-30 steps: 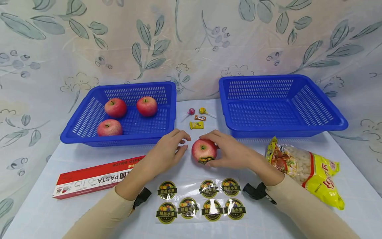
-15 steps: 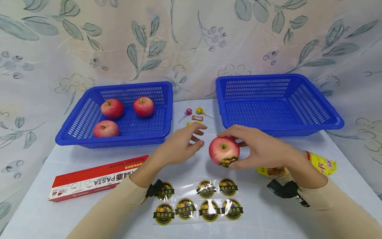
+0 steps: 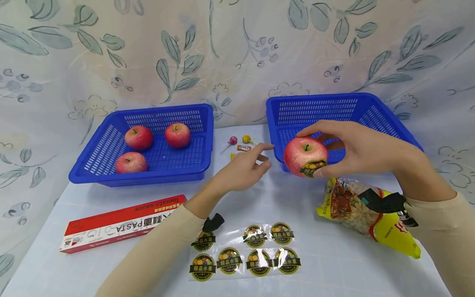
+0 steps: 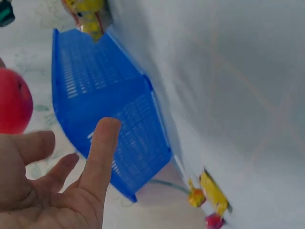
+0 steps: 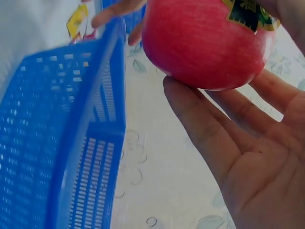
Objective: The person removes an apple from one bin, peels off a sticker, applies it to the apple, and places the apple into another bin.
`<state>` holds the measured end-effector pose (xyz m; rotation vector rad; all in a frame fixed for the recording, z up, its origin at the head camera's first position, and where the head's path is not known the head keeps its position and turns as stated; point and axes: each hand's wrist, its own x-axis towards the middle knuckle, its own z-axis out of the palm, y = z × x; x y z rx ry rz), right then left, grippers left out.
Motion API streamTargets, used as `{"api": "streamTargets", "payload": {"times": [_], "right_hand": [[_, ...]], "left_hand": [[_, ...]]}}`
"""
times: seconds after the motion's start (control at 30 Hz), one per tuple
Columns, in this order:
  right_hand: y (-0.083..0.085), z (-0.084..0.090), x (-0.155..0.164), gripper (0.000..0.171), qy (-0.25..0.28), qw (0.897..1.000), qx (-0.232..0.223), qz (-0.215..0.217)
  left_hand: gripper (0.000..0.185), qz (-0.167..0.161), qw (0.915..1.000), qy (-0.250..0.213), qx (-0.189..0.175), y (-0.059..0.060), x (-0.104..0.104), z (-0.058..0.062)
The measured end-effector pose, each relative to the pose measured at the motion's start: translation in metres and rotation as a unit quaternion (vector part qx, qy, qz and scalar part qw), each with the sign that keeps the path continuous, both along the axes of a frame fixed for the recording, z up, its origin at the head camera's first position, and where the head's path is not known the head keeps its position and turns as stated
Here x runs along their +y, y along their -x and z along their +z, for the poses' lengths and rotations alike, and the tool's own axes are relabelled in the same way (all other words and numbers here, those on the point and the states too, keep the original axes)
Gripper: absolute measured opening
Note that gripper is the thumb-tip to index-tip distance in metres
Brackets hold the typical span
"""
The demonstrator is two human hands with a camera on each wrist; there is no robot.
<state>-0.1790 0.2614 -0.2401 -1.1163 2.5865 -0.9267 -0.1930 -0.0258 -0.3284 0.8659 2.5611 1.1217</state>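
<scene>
Against a leaf-printed cloth backdrop, a pale table [image 3: 334,264] holds two blue baskets. The right hand [image 3: 365,150] grasps a stickered red apple [image 3: 306,157] with fingers and thumb curled around it, held in the air at the near left corner of the right basket [image 3: 389,111]. The left hand [image 3: 243,171] hovers just left of it, fingers relaxed and holding nothing. Three apples [image 3: 139,137] sit in the left basket [image 3: 92,159]. The fruit looks firm, smooth and liable to bruise; a grip around its widest part seems safest. A sticker sheet [image 3: 245,253] lies near.
</scene>
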Motion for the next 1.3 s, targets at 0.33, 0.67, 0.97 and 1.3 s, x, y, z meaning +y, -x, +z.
{"api": "streamTargets", "payload": {"times": [0.33,0.67,0.97,1.3], "right_hand": [[0.032,0.006,0.008,0.07,-0.021,0.999,-0.009,-0.042],[0.085,0.006,0.02,0.07,-0.004,0.997,-0.013,-0.072],[0.133,-0.013,0.022,0.076,-0.019,0.994,-0.038,-0.102],[0.17,-0.031,0.023,0.078,-0.033,0.988,-0.074,-0.135]], "left_hand": [[0.046,0.03,0.9992,-0.014,0.022,0.007,0.016,-0.001],[0.036,0.084,0.9955,-0.029,0.034,0.012,0.026,-0.005],[0.037,0.1,0.994,-0.045,0.011,0.012,0.027,-0.005],[0.038,0.114,0.99,-0.079,-0.024,0.011,0.031,-0.006]]}}
